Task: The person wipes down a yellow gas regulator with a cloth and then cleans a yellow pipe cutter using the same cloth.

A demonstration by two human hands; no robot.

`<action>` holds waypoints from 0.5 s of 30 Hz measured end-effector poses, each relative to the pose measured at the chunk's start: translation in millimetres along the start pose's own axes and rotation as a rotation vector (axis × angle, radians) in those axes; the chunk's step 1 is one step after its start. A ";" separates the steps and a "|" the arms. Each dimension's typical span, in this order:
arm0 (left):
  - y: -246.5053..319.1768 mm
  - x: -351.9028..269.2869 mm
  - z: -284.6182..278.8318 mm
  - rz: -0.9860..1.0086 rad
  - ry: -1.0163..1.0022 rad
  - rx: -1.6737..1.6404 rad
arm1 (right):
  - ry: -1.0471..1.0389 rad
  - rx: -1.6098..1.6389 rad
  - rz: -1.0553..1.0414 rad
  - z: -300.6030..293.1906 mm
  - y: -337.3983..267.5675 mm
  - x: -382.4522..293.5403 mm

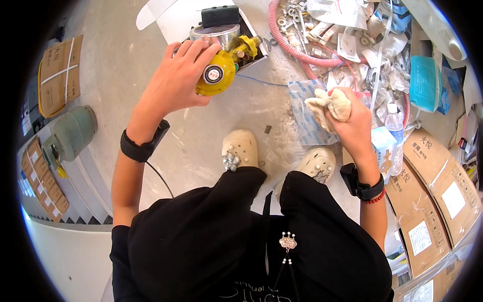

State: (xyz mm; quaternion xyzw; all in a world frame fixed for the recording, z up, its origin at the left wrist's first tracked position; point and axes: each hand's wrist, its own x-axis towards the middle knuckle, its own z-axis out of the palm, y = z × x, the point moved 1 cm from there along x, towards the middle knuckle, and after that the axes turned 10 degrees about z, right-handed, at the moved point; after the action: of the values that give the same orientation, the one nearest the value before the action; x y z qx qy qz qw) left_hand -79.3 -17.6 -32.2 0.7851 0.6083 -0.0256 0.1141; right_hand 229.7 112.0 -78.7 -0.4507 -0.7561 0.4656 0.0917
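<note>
My left hand (pixel 181 75) grips a yellow gas pressure regulator (pixel 222 81) with a round black-rimmed disc on its face. Its threaded brass fitting and yellow knob point to the right. The regulator is over the near edge of an open white box (pixel 166 22), which holds a clear round container (pixel 226 34) and a black object (pixel 220 16). My right hand (pixel 353 124) is closed around a crumpled cream cloth (pixel 334 105), above a printed plastic bag (pixel 309 117) on the floor.
A pink corrugated hose (pixel 276 30) curves around metal fittings and plastic bags at the upper right. A water bottle (pixel 394 124), a blue-white carton (pixel 383 143) and cardboard boxes (pixel 422 215) stand at the right. A green gas cylinder (pixel 73 128) lies at the left, near a strapped carton (pixel 56 87).
</note>
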 end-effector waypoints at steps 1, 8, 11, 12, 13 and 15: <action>0.4 0.1 0.1 0.000 -0.008 0.009 | -0.001 0.000 0.002 -0.1 -1.0 0.0; 9.2 -4.7 -0.7 -0.048 -0.077 0.022 | -0.033 0.001 -0.039 6.4 -9.3 7.5; 8.9 -8.6 5.6 -0.062 -0.054 0.007 | -0.094 0.005 -0.015 8.2 -10.0 11.0; 7.8 -9.8 6.0 -0.062 -0.042 0.007 | -0.139 0.009 -0.005 6.6 -10.4 13.4; 7.3 -9.3 5.4 -0.049 -0.025 0.003 | -0.185 0.012 0.006 5.1 -12.1 16.8; 6.9 -6.1 4.9 -0.018 0.004 -0.002 | -0.360 0.053 -0.028 0.6 -26.2 34.4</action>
State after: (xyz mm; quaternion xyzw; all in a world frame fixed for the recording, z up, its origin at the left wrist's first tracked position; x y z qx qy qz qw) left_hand -73.8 -26.1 -34.9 0.7794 0.6157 -0.0245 0.1133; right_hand 193.9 133.8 -68.2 -0.3469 -0.7541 0.5571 -0.0268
